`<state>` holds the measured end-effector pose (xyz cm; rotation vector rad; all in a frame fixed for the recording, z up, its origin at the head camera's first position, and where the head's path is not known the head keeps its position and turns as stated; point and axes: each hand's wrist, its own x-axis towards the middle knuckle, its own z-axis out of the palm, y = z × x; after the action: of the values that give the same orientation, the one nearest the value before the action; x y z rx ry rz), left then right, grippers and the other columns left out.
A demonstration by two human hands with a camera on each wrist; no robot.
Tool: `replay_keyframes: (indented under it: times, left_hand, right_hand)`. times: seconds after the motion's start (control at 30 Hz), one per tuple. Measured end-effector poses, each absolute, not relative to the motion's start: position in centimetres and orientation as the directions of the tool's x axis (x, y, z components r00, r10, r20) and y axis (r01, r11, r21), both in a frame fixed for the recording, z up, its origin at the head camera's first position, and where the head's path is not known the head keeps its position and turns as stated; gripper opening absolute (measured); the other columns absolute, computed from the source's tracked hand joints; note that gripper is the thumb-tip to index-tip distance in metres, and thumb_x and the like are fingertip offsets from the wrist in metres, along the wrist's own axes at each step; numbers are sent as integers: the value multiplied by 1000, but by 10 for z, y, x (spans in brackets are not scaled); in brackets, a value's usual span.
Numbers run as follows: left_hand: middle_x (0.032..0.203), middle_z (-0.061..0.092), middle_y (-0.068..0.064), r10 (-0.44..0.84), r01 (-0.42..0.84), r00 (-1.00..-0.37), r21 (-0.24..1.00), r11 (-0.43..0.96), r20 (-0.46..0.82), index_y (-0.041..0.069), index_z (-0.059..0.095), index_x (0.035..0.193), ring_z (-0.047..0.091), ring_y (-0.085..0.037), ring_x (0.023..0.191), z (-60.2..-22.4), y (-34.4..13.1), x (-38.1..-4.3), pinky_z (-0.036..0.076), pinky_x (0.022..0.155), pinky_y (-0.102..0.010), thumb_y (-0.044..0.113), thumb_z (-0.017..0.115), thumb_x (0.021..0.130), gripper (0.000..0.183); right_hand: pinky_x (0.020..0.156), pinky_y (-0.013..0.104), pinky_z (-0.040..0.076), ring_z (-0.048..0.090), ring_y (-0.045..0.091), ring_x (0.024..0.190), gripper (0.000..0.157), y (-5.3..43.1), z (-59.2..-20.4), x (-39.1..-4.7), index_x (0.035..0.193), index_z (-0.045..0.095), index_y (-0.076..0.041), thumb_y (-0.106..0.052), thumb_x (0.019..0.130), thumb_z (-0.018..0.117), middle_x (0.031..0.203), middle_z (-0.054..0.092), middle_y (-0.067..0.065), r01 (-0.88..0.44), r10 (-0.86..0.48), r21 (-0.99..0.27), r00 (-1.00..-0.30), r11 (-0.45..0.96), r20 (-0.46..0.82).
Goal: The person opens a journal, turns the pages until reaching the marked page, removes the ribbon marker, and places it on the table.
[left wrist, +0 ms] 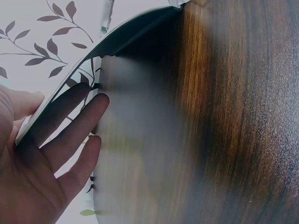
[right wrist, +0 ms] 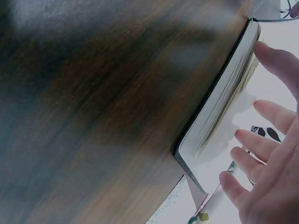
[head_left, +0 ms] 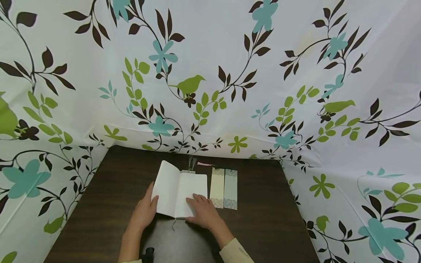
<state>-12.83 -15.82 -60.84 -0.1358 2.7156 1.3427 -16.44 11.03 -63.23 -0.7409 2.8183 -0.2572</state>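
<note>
An open notebook (head_left: 167, 188) with blank white pages lies on the dark table, its left side lifted at a slant. My left hand (head_left: 144, 208) holds that raised side by its outer edge. The left wrist view shows the dark cover (left wrist: 135, 32) between the thumb and the fingers (left wrist: 77, 135). On the right-hand page rests my right hand (head_left: 205, 212), fingers spread and fairly straight. Seen from the right wrist, the fingertips (right wrist: 243, 136) touch or hover close over the page, above a thick page block (right wrist: 219, 102). A thin ribbon (head_left: 173, 224) hangs from the notebook's lower edge.
Right of the notebook lie two paper strips, one cream (head_left: 217, 186) and one grey-blue (head_left: 231, 188), both with patterned ends. A pink tassel (head_left: 205, 164) lies behind them. Another patterned strip (head_left: 188, 171) is partly hidden behind the notebook. A leaf-printed curtain (head_left: 210, 73) surrounds the wooden table (head_left: 266, 219).
</note>
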Motion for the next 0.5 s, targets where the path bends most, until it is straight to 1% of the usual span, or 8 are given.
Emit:
replay_keyframes:
  times: [0.13, 0.2, 0.33, 0.5]
  left_hand:
    - [164, 42, -35, -33, -134, -989, 781, 610, -144, 1, 9, 172, 50, -53, 145, -607, -160, -128, 40, 116, -70, 21, 42, 117, 68]
    - [165, 39, -35, -35, -141, -988, 781, 609, -151, 1, 7, 172, 48, -53, 147, -606, -160, -127, 39, 117, -70, 21, 42, 117, 68]
    - [165, 39, -35, -38, -140, -988, 783, 606, -147, 1, 6, 172, 48, -53, 147, -606, -160, -127, 38, 118, -70, 21, 42, 117, 69]
    - [163, 42, -35, -34, -130, -990, 784, 607, -138, 1, 4, 172, 50, -52, 146, -607, -156, -125, 39, 118, -70, 22, 43, 117, 71]
  right_hand:
    - [115, 60, 47, 53, 30, 148, 66, 109, -634, -166, 157, 56, -28, -52, 99, 75, 165, 52, 5, -469, -510, -234, -844, 852, -167]
    - [115, 60, 47, 54, 30, 147, 63, 110, -634, -168, 155, 58, -28, -50, 99, 76, 165, 53, 5, -469, -514, -249, -842, 847, -164]
    - [114, 59, 48, 56, 29, 145, 64, 112, -635, -171, 152, 61, -28, -49, 95, 81, 163, 55, 4, -485, -531, -264, -835, 834, -143]
    - [113, 60, 48, 56, 31, 145, 63, 118, -635, -170, 150, 62, -28, -47, 94, 83, 162, 55, 4, -478, -533, -292, -833, 828, -148]
